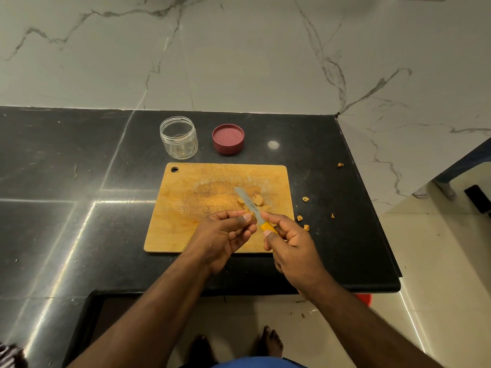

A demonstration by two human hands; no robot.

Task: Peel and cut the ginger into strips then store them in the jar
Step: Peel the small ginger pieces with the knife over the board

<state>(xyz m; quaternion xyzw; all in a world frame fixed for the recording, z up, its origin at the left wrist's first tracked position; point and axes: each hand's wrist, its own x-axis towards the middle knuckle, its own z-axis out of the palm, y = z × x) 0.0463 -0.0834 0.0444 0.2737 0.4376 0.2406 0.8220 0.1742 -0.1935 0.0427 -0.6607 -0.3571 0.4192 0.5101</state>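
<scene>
Both hands work over the near right part of the chopping board: the left hand (225,232) pinches a small piece of ginger (248,217) between thumb and curled fingers, and the right hand (288,241) grips the yellow handle of a knife (251,207), forefinger laid along the top, with the blade pointing far and left so that its edge meets the ginger. Beneath them the black stone counter (79,168) runs from the left side to a corner on the right, backed by a white marble wall (239,54). On the counter lies the wooden chopping board (186,208), its hanging hole at the far left corner. Beyond the board's far edge stands an open clear jar (178,137), upright, and just to its right the red lid (228,138) lies apart from it. A few pale ginger bits (257,200) rest on the board beside the blade. Small peel scraps (305,199) are scattered on the counter to the right of the board.
</scene>
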